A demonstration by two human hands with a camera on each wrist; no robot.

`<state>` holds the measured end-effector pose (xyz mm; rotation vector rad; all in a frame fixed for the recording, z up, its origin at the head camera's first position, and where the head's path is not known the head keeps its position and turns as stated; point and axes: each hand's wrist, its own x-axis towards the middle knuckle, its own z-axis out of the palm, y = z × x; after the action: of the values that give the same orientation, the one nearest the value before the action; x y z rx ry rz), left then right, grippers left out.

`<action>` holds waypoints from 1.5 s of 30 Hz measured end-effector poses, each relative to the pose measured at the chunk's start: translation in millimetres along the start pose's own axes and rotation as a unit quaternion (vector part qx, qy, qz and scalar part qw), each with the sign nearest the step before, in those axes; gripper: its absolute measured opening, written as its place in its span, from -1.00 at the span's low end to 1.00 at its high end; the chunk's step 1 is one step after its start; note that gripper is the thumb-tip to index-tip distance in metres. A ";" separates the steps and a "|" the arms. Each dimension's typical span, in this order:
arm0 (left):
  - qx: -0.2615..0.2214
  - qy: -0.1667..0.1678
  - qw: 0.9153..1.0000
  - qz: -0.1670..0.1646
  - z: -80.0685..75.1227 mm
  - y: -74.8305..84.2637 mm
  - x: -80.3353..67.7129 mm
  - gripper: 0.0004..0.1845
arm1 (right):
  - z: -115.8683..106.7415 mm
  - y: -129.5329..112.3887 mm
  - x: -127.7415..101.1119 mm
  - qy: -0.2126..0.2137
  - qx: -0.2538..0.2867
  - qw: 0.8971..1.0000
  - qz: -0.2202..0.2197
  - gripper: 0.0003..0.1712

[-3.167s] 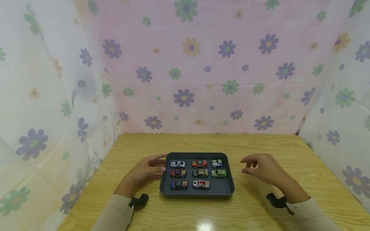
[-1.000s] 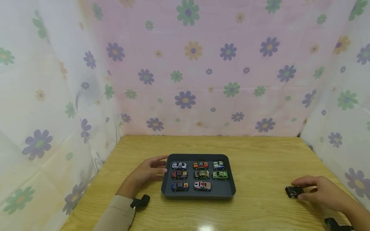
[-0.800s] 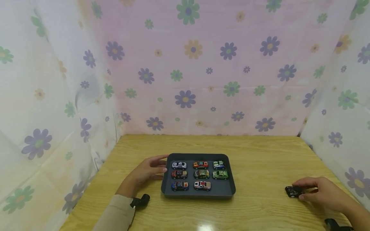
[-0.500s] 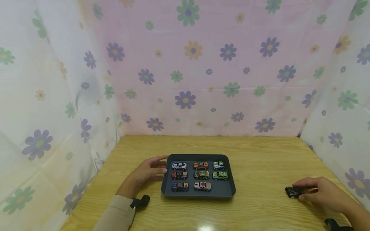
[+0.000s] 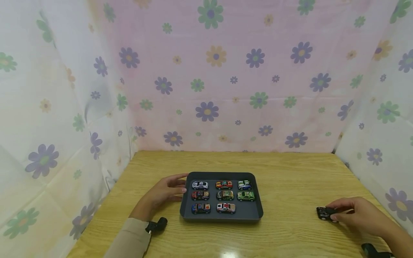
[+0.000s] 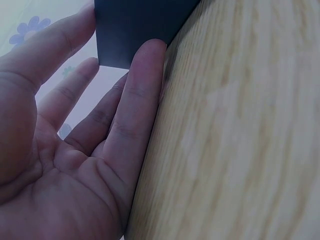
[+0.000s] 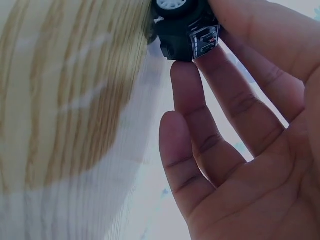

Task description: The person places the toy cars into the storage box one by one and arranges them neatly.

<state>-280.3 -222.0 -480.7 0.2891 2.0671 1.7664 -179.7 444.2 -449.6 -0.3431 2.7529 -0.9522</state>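
Note:
A dark grey tray point(image 5: 222, 217) lies on the table, holding several small toy cars in rows. Among them are a white and red car point(image 5: 226, 208), a green car point(image 5: 246, 196) and a blue car point(image 5: 201, 208). My left hand point(image 5: 161, 193) rests at the tray's left side, its extended fingers touching the outer wall point(image 6: 135, 30) in the left wrist view. Far to the right, my right hand point(image 5: 362, 216) pinches a black toy car point(image 5: 322, 213) between thumb and fingers. In the right wrist view, a wheel and the end of this black car show low over the wood.
The wooden table point(image 5: 284, 179) reaches back to a flower-printed cloth point(image 5: 226, 71), which also hangs along both sides. Inside the tray, bare floor point(image 5: 247, 209) shows at the front right corner, beside the white and red car.
My right hand has moved from beside the tray to the far right and grips the black toy car, which has just shifted slightly left. My left hand has stayed at the tray.

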 end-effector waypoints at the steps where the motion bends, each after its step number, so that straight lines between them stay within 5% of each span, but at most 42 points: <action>1: 0.000 0.001 1.000 0.000 0.0 0.1 -0.2 -0.21 | 0.0 -1.2 0.4 0.001 -0.002 1.000 0.001 -0.57; 13: -0.002 0.004 1.000 -0.003 1.5 0.8 -0.3 -0.24 | -0.7 -14.7 4.3 0.001 -0.010 1.000 0.015 -0.56; 33: -0.002 0.007 1.000 0.000 1.7 0.8 -1.1 -0.24 | 0.7 -51.8 18.6 0.041 -0.053 0.995 -0.070 -0.65; 45: -0.010 0.004 1.000 0.001 1.6 0.2 -1.0 -0.20 | 3.2 -76.7 32.9 0.069 -0.072 0.992 -0.079 -0.69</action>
<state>-278.7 -221.0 -480.5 0.2799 2.0552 1.7907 -198.7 374.4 -407.9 -0.5452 2.9668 -0.8439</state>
